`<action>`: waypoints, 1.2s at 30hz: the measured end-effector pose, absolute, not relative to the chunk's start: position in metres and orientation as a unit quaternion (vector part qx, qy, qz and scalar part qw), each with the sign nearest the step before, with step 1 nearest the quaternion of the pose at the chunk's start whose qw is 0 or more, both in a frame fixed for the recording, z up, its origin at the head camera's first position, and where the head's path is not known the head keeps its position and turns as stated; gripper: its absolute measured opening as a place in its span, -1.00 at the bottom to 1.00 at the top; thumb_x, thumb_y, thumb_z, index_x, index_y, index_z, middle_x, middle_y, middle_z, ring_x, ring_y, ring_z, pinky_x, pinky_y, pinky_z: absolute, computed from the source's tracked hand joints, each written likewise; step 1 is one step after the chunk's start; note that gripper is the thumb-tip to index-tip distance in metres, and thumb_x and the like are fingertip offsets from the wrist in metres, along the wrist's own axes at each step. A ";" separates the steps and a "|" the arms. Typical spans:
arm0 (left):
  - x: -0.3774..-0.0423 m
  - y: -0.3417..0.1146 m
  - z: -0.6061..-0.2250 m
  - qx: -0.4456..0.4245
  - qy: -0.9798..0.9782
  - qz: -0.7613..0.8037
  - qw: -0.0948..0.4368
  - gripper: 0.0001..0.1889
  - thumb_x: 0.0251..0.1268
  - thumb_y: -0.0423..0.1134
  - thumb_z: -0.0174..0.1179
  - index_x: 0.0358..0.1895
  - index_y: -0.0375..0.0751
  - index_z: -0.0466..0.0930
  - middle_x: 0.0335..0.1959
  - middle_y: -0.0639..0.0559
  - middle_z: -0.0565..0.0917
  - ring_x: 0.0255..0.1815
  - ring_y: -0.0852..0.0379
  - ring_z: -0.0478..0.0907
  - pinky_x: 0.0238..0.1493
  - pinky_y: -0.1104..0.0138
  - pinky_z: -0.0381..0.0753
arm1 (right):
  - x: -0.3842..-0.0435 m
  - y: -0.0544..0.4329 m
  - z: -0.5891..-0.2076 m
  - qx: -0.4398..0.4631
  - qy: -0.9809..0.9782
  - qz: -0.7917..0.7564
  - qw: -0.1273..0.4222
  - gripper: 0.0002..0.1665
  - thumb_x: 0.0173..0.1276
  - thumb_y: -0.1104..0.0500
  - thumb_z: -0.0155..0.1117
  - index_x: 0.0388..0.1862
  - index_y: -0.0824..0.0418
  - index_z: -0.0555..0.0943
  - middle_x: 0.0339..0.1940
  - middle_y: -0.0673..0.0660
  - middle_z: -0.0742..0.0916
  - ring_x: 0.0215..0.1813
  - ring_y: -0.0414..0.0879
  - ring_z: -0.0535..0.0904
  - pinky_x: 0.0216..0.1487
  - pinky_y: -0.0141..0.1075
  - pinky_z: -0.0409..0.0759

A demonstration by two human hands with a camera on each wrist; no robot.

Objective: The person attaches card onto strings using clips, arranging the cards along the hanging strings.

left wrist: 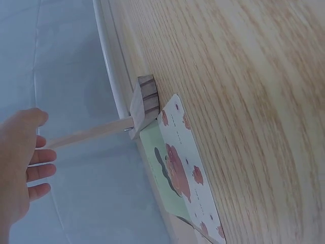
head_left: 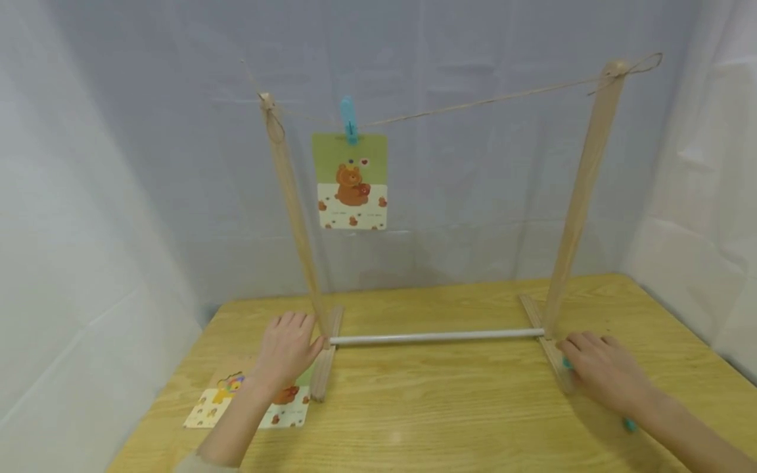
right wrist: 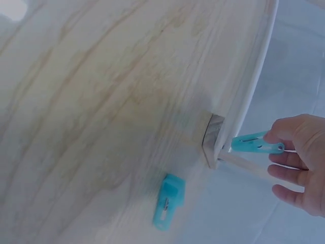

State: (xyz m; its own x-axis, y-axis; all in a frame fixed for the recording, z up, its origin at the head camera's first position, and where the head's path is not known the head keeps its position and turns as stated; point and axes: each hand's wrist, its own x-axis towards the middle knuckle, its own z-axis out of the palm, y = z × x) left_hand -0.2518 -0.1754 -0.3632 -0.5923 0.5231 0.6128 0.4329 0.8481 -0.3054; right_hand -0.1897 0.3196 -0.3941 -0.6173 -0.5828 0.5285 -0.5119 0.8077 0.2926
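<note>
My right hand [head_left: 606, 369] pinches a turquoise clothespin [right wrist: 256, 143] between thumb and forefinger, beside the foot of the right wooden post [head_left: 582, 190]. Another turquoise clothespin [right wrist: 168, 201] lies on the table below that hand. On the other side, my left hand [head_left: 285, 349] is above a bear card [left wrist: 177, 173] and near the left post [head_left: 296, 217]; its fingers are loosely bent around nothing. A lion card [head_left: 207, 406] lies beside the bear card, partly behind my left forearm. A green-and-white bear card [head_left: 350, 197] hangs from the twine [head_left: 449, 107] by a turquoise clothespin [head_left: 348, 115].
Both posts stand on wooden feet, the left foot [head_left: 324, 374] close to the cards. A white rod [head_left: 437, 337] joins them low over the wooden table [head_left: 426, 407]. Pale sheeting [head_left: 461, 217] hangs behind and at both sides.
</note>
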 end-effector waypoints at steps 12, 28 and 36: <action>-0.256 -0.186 -0.367 -0.258 -0.911 0.052 0.316 -0.53 0.00 -0.08 0.35 -0.13 -0.38 0.51 -0.29 -0.19 0.60 -0.23 -0.15 0.55 -0.16 0.04 0.53 | -0.189 0.307 -0.385 0.311 -0.890 -0.043 0.331 -0.45 -0.39 0.27 0.55 -0.29 0.34 0.58 -0.38 0.18 0.63 -0.39 0.05 0.56 -0.53 -0.17 0.51; -0.257 -0.202 -0.377 -0.262 -0.924 0.044 0.276 -0.48 0.00 -0.09 0.35 -0.03 -0.36 0.48 -0.18 -0.19 0.59 -0.12 -0.15 0.53 -0.09 0.03 0.49 | -0.193 0.301 -0.392 0.334 -0.876 -0.014 0.348 -0.11 0.38 -0.20 -0.68 -0.29 0.34 0.56 -0.37 0.18 0.63 -0.37 0.09 0.57 -0.53 -0.14 0.52; -0.258 -0.212 -0.384 -0.250 -0.940 0.030 0.229 -0.48 0.04 -0.11 0.32 0.02 -0.35 0.45 -0.12 -0.19 0.57 -0.05 -0.15 0.50 -0.03 0.01 0.46 | -0.194 0.298 -0.391 0.345 -0.870 -0.014 0.352 -0.43 0.42 -0.14 -0.10 -0.27 0.35 0.56 -0.36 0.17 0.63 -0.37 0.06 0.57 -0.54 -0.17 0.51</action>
State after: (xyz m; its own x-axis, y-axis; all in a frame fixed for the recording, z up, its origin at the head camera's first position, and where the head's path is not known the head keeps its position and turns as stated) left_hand -0.2580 -0.2123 -0.3836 -0.7699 0.4847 0.4151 0.4571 0.8728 -0.1712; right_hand -0.1939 0.2976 -0.3911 -0.5137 -0.6108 0.6026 -0.5911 0.7610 0.2674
